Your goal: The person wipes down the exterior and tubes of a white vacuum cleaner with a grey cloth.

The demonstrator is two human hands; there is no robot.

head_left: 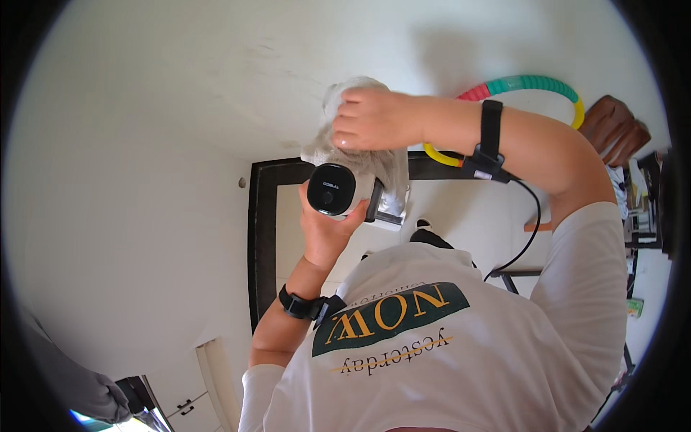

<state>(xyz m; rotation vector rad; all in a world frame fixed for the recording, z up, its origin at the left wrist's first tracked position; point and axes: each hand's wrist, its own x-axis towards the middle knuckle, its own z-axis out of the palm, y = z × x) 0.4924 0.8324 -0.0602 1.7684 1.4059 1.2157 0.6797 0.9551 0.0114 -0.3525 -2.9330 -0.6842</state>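
Observation:
My left hand (327,232) grips the body of a Tineco floor cleaner (364,189) from below, thumb on one side and fingers on the other. Its round black end cap (331,189) faces up towards me. A grey cloth (388,162) drapes over the far side of the appliance and hangs down past it. My right hand (372,119) reaches across from the right with its fingers curled on the cloth, bunching it. The cloth and both hands hide much of the appliance; a pale lower part (391,220) shows beneath.
A white wall (162,135) rises ahead and to the left, with a dark border strip (263,243) along the floor (459,216). A multicoloured hoop (532,82) leans behind my right forearm, beside a brown leather-like item (612,129). White cabinets (178,391) stand at lower left.

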